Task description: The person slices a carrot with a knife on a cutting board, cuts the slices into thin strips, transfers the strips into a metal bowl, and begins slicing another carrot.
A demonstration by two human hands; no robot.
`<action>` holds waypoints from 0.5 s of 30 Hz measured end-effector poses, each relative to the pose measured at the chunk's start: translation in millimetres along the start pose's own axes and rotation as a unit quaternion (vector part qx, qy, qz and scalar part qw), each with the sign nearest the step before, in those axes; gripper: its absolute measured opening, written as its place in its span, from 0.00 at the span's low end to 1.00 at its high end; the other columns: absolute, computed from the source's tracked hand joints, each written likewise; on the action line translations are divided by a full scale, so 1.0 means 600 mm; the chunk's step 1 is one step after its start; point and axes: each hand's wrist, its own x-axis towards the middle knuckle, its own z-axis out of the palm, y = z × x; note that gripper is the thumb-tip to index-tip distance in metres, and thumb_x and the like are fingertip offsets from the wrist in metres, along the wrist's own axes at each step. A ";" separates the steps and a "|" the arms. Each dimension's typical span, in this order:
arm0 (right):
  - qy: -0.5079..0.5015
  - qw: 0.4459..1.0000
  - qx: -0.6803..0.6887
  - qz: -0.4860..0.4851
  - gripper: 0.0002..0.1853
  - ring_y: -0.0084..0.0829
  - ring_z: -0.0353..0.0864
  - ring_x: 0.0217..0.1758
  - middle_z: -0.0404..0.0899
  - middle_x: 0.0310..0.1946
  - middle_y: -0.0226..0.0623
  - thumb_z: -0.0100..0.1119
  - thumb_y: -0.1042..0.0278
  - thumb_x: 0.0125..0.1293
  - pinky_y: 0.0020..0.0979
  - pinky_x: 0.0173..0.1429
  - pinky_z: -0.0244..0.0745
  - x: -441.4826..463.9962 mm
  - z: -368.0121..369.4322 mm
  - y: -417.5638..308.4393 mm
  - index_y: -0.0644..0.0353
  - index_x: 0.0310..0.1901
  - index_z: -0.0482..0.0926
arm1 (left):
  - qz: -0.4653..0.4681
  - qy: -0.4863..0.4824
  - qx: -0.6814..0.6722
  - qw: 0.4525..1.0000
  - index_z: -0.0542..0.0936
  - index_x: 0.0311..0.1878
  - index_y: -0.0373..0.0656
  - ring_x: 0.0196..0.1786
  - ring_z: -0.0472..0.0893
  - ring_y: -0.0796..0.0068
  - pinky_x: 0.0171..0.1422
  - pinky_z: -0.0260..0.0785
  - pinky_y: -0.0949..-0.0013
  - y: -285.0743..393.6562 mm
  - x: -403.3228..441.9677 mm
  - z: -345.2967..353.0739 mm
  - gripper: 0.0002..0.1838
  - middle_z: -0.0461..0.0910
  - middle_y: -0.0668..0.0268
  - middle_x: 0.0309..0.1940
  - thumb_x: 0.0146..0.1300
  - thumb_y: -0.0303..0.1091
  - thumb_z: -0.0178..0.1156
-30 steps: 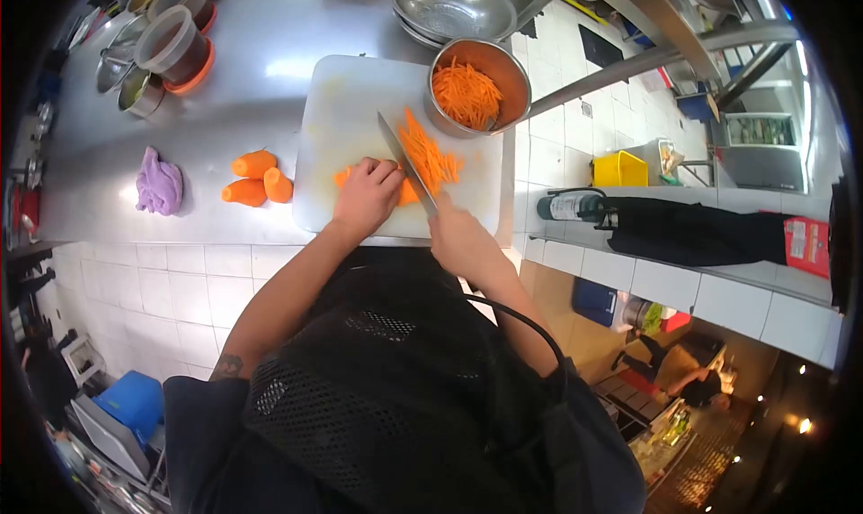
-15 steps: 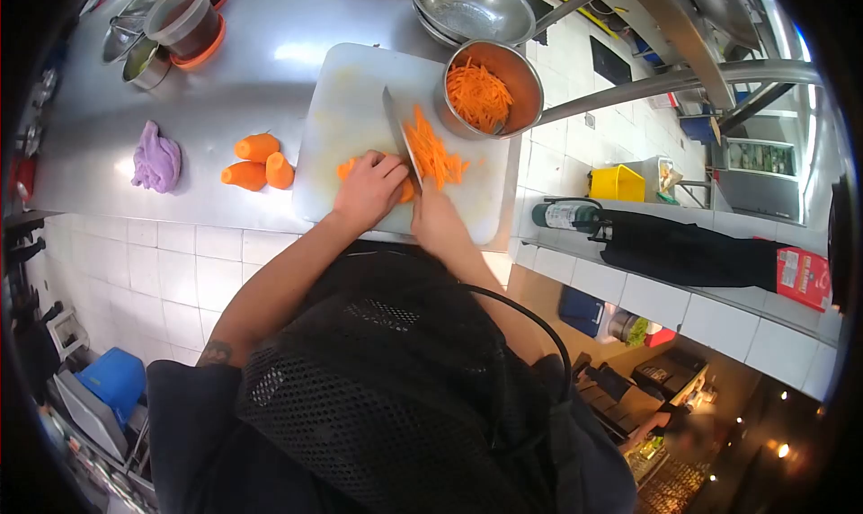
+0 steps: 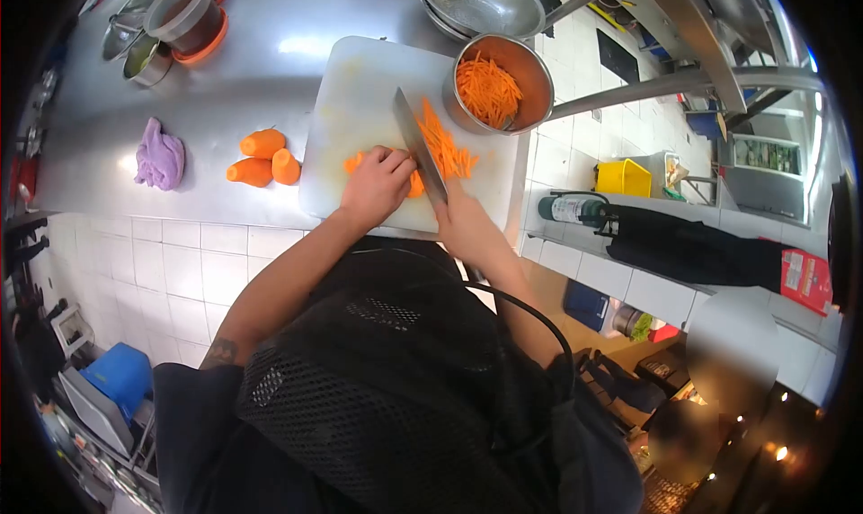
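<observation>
My right hand (image 3: pixel 467 225) is closed around the handle of a kitchen knife (image 3: pixel 419 141), whose blade points away from me over the white cutting board (image 3: pixel 346 92). Curled fingers of my left hand (image 3: pixel 379 186) press down on a carrot piece (image 3: pixel 416 184), just left of the blade; most of the carrot is hidden under the hand. Another bit of orange carrot (image 3: pixel 354 162) shows at the hand's far left side. Right of the blade lies a pile of carrot strips (image 3: pixel 445 150). A metal pot (image 3: pixel 530 69) holding shredded carrot (image 3: pixel 486 90) stands at the board's far right corner.
Three peeled carrot pieces (image 3: pixel 256 171) and a purple cloth (image 3: pixel 160 157) lie on the steel table (image 3: pixel 225 92) to the left. Behind the pot sit stacked metal bowls (image 3: pixel 485 6). A plastic tub (image 3: pixel 184 15) stands at the far left. A metal rail (image 3: pixel 647 89) runs off right.
The knife has tilted and moved slightly right, off the carrot's edge, with my right hand. My left hand stays on the carrot. The whole view has shifted a little.
</observation>
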 end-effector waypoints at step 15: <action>0.089 0.994 -0.052 -0.042 0.16 0.68 0.83 0.40 0.82 0.35 0.69 0.52 0.71 0.73 0.62 0.48 0.76 0.020 -0.003 -0.011 0.69 0.58 0.67 | -0.049 0.023 -0.080 0.995 0.80 0.48 0.42 0.52 0.77 0.54 0.59 0.72 0.53 -0.016 0.008 -0.037 0.13 0.79 0.62 0.47 0.59 0.23 0.62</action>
